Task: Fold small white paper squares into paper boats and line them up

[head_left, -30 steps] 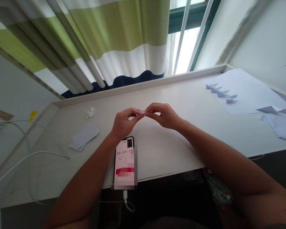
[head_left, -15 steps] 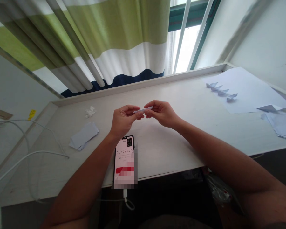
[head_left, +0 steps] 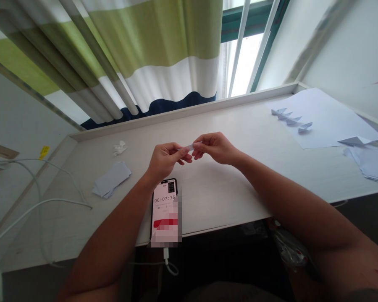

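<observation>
Between my two hands, above the middle of the white desk, is a small piece of folded white paper (head_left: 190, 147). My left hand (head_left: 167, 158) pinches its left end between thumb and fingers. At the other end, the thumb and fingertips of my right hand (head_left: 214, 147) close on it. Fingers cover most of the paper, so its exact shape cannot be made out. Below my left wrist lies a phone (head_left: 164, 209) with a running timer on its screen.
Several small folded paper pieces (head_left: 292, 121) stand in a row on a large white sheet (head_left: 334, 113). Paper stacks lie at right (head_left: 370, 163) and left (head_left: 111, 179), with crumpled paper (head_left: 119, 148) behind the left one. A white cable (head_left: 59, 201) crosses the desk's left side.
The fingers have shifted on the folded paper; my left hand sits slightly lower and the right thumb and fingertips are closer together. The other things stay where they were.
</observation>
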### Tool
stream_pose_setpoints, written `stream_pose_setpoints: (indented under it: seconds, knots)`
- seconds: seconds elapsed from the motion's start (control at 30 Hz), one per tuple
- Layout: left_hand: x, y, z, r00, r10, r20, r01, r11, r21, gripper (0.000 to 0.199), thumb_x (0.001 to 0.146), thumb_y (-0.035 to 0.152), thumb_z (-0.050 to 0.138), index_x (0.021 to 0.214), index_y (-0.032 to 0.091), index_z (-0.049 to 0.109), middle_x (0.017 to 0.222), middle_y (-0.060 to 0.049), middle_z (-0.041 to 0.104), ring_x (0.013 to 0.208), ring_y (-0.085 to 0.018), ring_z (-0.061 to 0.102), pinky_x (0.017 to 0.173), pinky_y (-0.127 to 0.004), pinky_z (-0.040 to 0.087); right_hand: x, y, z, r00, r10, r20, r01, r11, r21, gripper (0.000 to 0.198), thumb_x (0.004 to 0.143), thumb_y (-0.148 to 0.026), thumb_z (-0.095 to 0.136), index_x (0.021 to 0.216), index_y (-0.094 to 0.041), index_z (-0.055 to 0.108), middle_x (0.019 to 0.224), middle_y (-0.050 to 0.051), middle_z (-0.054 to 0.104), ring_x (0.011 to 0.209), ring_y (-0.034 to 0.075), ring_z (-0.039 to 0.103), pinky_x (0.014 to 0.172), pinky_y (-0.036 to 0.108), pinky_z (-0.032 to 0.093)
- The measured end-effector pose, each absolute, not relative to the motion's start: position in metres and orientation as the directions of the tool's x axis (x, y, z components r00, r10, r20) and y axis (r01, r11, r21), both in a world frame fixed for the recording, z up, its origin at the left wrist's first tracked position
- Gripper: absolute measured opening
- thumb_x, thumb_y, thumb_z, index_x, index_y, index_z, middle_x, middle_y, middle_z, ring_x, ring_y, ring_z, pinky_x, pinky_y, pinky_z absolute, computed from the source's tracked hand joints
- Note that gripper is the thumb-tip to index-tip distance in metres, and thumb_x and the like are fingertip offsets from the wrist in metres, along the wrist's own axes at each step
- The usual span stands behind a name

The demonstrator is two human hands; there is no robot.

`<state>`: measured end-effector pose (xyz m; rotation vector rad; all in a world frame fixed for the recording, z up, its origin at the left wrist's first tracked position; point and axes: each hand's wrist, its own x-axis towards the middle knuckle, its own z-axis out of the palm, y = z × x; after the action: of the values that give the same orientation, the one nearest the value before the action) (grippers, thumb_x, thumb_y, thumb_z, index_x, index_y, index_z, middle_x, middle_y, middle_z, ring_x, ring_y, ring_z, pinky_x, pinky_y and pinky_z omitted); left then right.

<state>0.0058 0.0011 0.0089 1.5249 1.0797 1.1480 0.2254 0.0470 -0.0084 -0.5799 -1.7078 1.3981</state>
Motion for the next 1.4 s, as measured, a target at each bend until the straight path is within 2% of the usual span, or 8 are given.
stream_pose_setpoints:
  seconds: [0.1, 0.33, 0.57, 0.67, 0.77, 0.97, 1.23, 1.4]
  knots:
    - [0.0043, 0.0009, 0.0101, 0.171, 0.976, 0.136, 0.137, -0.161, 0.977, 0.039, 0.084, 0.053, 0.089, 0.082, 0.017, 0.078, 0.081, -0.011, 0.084, 0.072, -0.024, 0.082, 0.06, -0.03, 0.06, 0.2253, 0.0487, -0.0105, -0.554, 0.77, 0.316, -0.163, 0.271, -0.949, 0.051, 0.093, -0.066, 0.079, 0.096, -0.014, 0.078, 0.085, 0.008, 0.084, 0.079, 0.018, 0.081, 0.079, 0.034, 0.068]
    - [0.0092, -0.001, 0.0112, 0.184, 0.976, 0.121, 0.169, -0.152, 0.974, 0.04, 0.089, 0.053, 0.085, 0.103, 0.015, 0.082, 0.093, -0.012, 0.086, 0.082, -0.025, 0.083, 0.064, -0.03, 0.061, 0.225, 0.048, -0.0114, -0.504, 0.798, 0.331, -0.132, 0.308, -0.942, 0.043, 0.095, -0.058, 0.08, 0.098, -0.015, 0.075, 0.078, 0.005, 0.081, 0.074, 0.018, 0.078, 0.075, 0.033, 0.067]
    - [0.0088, -0.0041, 0.014, 0.208, 0.974, 0.094, 0.212, -0.138, 0.967, 0.039, 0.088, 0.052, 0.084, 0.095, 0.014, 0.083, 0.089, -0.012, 0.085, 0.085, -0.026, 0.083, 0.065, -0.031, 0.063, 0.2268, 0.0461, -0.0082, -0.542, 0.791, 0.285, -0.07, 0.295, -0.953, 0.036, 0.095, -0.049, 0.082, 0.091, -0.016, 0.071, 0.072, 0.003, 0.077, 0.067, 0.017, 0.077, 0.065, 0.029, 0.063]
    - [0.0091, -0.006, 0.017, 0.206, 0.976, 0.067, 0.172, -0.103, 0.98, 0.042, 0.093, 0.055, 0.077, 0.1, 0.014, 0.083, 0.097, -0.013, 0.085, 0.087, -0.027, 0.082, 0.057, -0.03, 0.063, 0.2263, 0.046, -0.0093, -0.52, 0.801, 0.295, -0.078, 0.3, -0.951, 0.036, 0.096, -0.049, 0.08, 0.105, -0.015, 0.072, 0.074, 0.003, 0.078, 0.065, 0.016, 0.076, 0.063, 0.029, 0.063]
    - [0.0075, -0.005, 0.0168, 0.209, 0.978, 0.026, 0.127, -0.054, 0.991, 0.039, 0.089, 0.052, 0.083, 0.101, 0.015, 0.082, 0.1, -0.012, 0.084, 0.091, -0.027, 0.082, 0.056, -0.029, 0.064, 0.224, 0.0462, -0.0126, -0.502, 0.816, 0.287, -0.107, 0.27, -0.957, 0.047, 0.095, -0.051, 0.081, 0.125, -0.016, 0.069, 0.083, 0.003, 0.081, 0.067, 0.016, 0.076, 0.065, 0.03, 0.065]
    - [0.0044, -0.0022, 0.0136, 0.232, 0.972, -0.036, 0.064, 0.021, 0.998, 0.042, 0.081, 0.048, 0.093, 0.108, 0.018, 0.08, 0.104, -0.01, 0.083, 0.095, -0.026, 0.081, 0.066, -0.032, 0.067, 0.2208, 0.044, -0.0124, -0.502, 0.814, 0.292, -0.115, 0.272, -0.955, 0.043, 0.096, -0.055, 0.079, 0.11, -0.014, 0.076, 0.093, 0.007, 0.082, 0.077, 0.015, 0.077, 0.068, 0.028, 0.065]
    - [0.0074, -0.0014, 0.012, 0.23, 0.972, -0.047, 0.078, 0.03, 0.997, 0.038, 0.085, 0.04, 0.087, 0.112, 0.015, 0.078, 0.091, -0.01, 0.084, 0.086, -0.026, 0.082, 0.076, -0.038, 0.066, 0.2214, 0.0428, -0.0108, -0.503, 0.82, 0.274, -0.049, 0.289, -0.956, 0.03, 0.096, -0.039, 0.078, 0.111, -0.013, 0.081, 0.097, 0.008, 0.083, 0.078, 0.016, 0.075, 0.072, 0.031, 0.066]
    - [0.0092, 0.0005, 0.0078, 0.246, 0.969, -0.038, 0.081, 0.019, 0.997, 0.038, 0.084, 0.034, 0.086, 0.115, 0.016, 0.076, 0.092, -0.009, 0.085, 0.086, -0.026, 0.083, 0.072, -0.036, 0.065, 0.2171, 0.0413, -0.0129, -0.473, 0.84, 0.265, -0.053, 0.273, -0.961, 0.022, 0.095, -0.027, 0.075, 0.11, -0.013, 0.08, 0.091, 0.006, 0.083, 0.074, 0.014, 0.074, 0.072, 0.03, 0.065]
